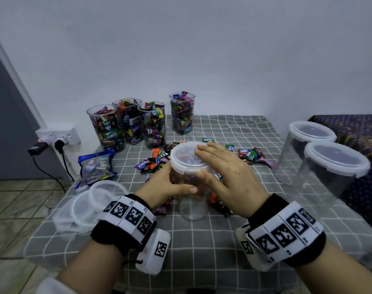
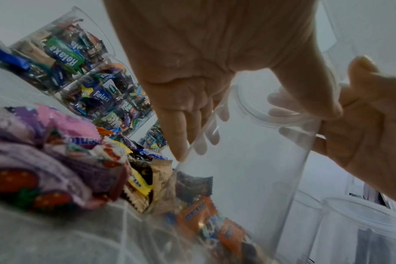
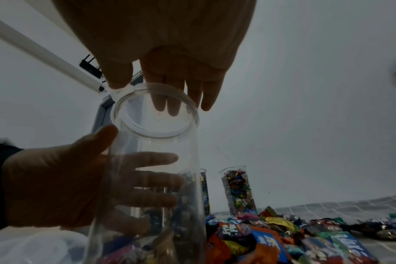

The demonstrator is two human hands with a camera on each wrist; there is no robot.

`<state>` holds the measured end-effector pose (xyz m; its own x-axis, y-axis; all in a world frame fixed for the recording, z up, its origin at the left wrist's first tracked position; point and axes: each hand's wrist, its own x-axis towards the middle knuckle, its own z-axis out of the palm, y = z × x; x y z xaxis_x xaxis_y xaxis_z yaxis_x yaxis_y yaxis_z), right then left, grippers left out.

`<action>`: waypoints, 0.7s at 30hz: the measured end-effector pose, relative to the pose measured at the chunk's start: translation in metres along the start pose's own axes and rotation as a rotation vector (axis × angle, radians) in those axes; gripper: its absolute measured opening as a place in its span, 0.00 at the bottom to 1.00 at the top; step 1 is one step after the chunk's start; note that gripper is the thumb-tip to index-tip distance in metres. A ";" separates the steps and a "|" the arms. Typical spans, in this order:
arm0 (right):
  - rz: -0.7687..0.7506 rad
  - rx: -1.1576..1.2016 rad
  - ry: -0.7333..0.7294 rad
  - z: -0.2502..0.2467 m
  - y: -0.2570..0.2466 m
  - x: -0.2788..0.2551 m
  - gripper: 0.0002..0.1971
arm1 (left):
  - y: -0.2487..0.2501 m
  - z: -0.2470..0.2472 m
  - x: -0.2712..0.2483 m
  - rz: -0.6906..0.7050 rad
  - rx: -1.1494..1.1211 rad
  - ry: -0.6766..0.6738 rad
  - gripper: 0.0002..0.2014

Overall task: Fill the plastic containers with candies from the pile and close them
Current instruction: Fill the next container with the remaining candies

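Observation:
A tall clear container (image 1: 193,206) stands on the checked cloth in front of the candy pile (image 1: 153,163); seen through its wall (image 3: 151,178) it holds no candy. My left hand (image 1: 168,185) grips its side, thumb in front and fingers wrapped behind (image 3: 147,178). A translucent white lid (image 1: 180,160) lies on its mouth. My right hand (image 1: 221,164) lies flat on that lid with fingers straight (image 3: 170,103) and the thumb against the near rim. More loose wrapped candies (image 1: 255,155) lie to the right.
Several open candy-filled containers (image 1: 127,124) line the back, one square one (image 1: 181,113) apart. Two lidded empty containers (image 1: 331,166) stand at the right edge. Loose lids (image 1: 87,206) and a blue bag (image 1: 96,166) lie left. A power strip (image 1: 60,136) hangs on the wall.

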<state>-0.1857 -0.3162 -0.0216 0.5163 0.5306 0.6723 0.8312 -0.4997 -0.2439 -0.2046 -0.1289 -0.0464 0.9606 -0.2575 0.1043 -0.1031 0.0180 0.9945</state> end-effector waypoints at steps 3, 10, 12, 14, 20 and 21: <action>-0.023 0.003 0.033 -0.001 0.002 -0.002 0.30 | 0.000 0.001 0.000 -0.009 0.014 0.005 0.52; 0.108 0.096 0.192 -0.007 -0.009 0.023 0.26 | -0.002 0.003 -0.001 -0.037 -0.020 0.049 0.38; 0.225 0.206 0.181 -0.012 -0.011 0.032 0.22 | -0.002 0.003 -0.002 -0.038 -0.036 0.055 0.38; 0.413 0.411 0.156 -0.021 -0.009 0.043 0.15 | -0.003 0.001 -0.002 -0.054 -0.035 0.062 0.44; 0.624 0.734 0.236 -0.041 0.003 0.059 0.16 | 0.007 0.002 -0.003 -0.092 0.030 -0.001 0.49; 0.611 0.731 0.240 -0.042 0.004 0.059 0.16 | 0.012 0.001 -0.003 -0.108 0.064 -0.031 0.47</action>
<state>-0.1604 -0.3159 0.0461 0.9116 0.1283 0.3905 0.3994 -0.0523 -0.9153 -0.2093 -0.1291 -0.0344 0.9586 -0.2846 -0.0052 -0.0162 -0.0729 0.9972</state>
